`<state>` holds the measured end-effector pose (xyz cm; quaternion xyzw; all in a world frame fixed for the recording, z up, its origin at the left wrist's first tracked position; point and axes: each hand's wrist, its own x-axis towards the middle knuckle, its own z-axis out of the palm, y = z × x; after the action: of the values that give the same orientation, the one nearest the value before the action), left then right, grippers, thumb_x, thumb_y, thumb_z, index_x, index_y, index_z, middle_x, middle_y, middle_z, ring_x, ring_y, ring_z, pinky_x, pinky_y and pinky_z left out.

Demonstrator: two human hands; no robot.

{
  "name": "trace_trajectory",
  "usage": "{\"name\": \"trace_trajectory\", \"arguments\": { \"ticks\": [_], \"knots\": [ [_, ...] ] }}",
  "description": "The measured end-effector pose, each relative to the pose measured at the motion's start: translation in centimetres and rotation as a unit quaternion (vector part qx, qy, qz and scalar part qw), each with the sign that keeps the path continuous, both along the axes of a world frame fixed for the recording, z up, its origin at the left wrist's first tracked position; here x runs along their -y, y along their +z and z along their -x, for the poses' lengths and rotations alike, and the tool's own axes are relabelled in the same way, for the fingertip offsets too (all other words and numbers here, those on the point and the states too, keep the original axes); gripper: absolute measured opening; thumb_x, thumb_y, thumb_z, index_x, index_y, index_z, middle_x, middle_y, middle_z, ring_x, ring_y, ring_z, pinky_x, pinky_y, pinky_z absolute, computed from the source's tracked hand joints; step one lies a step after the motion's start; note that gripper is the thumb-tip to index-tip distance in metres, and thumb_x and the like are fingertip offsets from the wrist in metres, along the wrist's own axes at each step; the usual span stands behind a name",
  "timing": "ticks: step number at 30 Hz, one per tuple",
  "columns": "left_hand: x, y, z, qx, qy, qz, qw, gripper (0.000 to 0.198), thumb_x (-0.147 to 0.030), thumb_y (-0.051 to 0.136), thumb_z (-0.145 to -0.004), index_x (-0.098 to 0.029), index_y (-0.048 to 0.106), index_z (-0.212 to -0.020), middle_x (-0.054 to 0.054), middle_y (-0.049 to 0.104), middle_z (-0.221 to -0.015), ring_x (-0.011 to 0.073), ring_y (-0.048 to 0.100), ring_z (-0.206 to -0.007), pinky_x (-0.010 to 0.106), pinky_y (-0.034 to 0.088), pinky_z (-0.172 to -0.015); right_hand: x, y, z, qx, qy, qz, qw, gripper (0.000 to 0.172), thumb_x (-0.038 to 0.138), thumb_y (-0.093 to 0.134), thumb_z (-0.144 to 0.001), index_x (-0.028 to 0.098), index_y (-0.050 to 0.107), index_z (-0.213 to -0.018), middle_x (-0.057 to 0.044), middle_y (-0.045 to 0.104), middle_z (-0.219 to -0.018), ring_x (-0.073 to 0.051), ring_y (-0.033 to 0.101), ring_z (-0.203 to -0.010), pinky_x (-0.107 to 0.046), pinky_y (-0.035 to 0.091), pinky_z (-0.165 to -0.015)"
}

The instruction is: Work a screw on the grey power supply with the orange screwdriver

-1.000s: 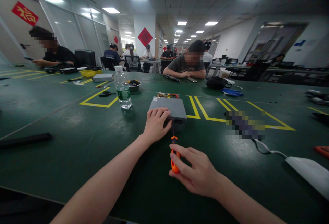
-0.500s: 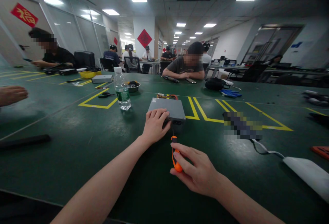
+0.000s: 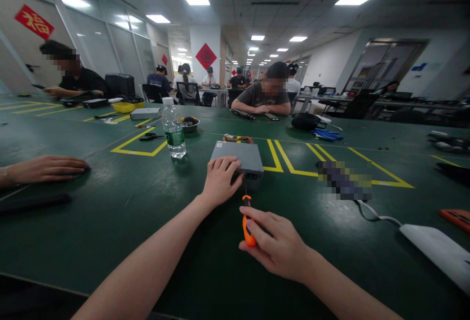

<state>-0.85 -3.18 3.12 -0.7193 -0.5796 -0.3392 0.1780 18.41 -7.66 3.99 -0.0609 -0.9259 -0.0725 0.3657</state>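
A grey computer power supply (image 3: 247,156) lies on the green table, its bundle of coloured wires (image 3: 235,138) at the far side. My left hand (image 3: 223,178) grips its near left corner, fingers over the top and thumb at the front face. Between the thumb and fingers of my right hand (image 3: 273,241) is an orange and black screwdriver (image 3: 248,227). Its thin shaft points away from me to the front face of the power supply, near my left thumb. Whether the tip sits in a screw cannot be made out.
A water bottle (image 3: 174,131) stands left of the power supply, a metal bowl (image 3: 190,125) behind it. Another person's hand (image 3: 55,168) rests on the table at left, near a black bar (image 3: 35,205). At right lie a white power strip (image 3: 435,249) and blue gloves (image 3: 328,135).
The screwdriver handle has turned a little in my right hand. My left hand keeps its hold. The other person's hand has come further in from the left and now rests on the table.
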Motion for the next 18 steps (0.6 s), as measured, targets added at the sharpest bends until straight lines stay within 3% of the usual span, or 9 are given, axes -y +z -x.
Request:
{"name": "trace_trajectory", "arguments": {
  "ticks": [4, 7, 11, 18],
  "knots": [
    [0.01, 0.00, -0.02, 0.000, 0.002, 0.000, 1.000, 0.028, -0.031, 0.052, -0.083, -0.025, 0.053, -0.110, 0.004, 0.054, -0.121, 0.0233, 0.044, -0.113, 0.041, 0.030, -0.094, 0.19, -0.01, -0.18, 0.015, -0.004, 0.033, 0.999, 0.028, 0.035, 0.040, -0.094, 0.012, 0.046, -0.109, -0.019, 0.058, -0.111, -0.021, 0.062, -0.093, -0.031, 0.054, -0.072],
    [0.02, 0.02, -0.01, -0.002, 0.003, -0.002, 1.000, 0.027, -0.031, 0.052, -0.083, -0.025, 0.053, -0.109, 0.004, 0.054, -0.121, 0.0231, 0.045, -0.113, 0.041, 0.030, -0.094, 0.53, 0.48, -0.16, 0.058, -0.020, 0.014, 0.998, 0.030, 0.030, 0.033, -0.095, 0.013, 0.047, -0.117, -0.019, 0.056, -0.113, -0.022, 0.061, -0.094, -0.033, 0.054, -0.071],
    [0.03, 0.05, 0.03, -0.004, 0.002, -0.004, 1.000, 0.027, -0.032, 0.051, -0.084, -0.024, 0.053, -0.109, 0.004, 0.054, -0.121, 0.0226, 0.045, -0.113, 0.040, 0.030, -0.094, 0.41, 0.48, 0.05, 0.019, -0.013, -0.008, 1.000, 0.024, 0.029, 0.043, -0.093, 0.013, 0.053, -0.107, -0.019, 0.058, -0.108, -0.020, 0.062, -0.085, -0.031, 0.053, -0.066],
    [0.09, 0.05, -0.05, 0.001, 0.004, -0.002, 1.000, 0.028, -0.031, 0.052, -0.083, -0.025, 0.054, -0.110, 0.005, 0.054, -0.121, 0.0237, 0.045, -0.113, 0.042, 0.031, -0.094, 0.05, -0.19, -0.15, 0.009, -0.005, 0.048, 0.999, 0.029, 0.036, 0.045, -0.092, 0.011, 0.046, -0.107, -0.018, 0.058, -0.110, -0.021, 0.061, -0.093, -0.033, 0.053, -0.074]
  ]
}}
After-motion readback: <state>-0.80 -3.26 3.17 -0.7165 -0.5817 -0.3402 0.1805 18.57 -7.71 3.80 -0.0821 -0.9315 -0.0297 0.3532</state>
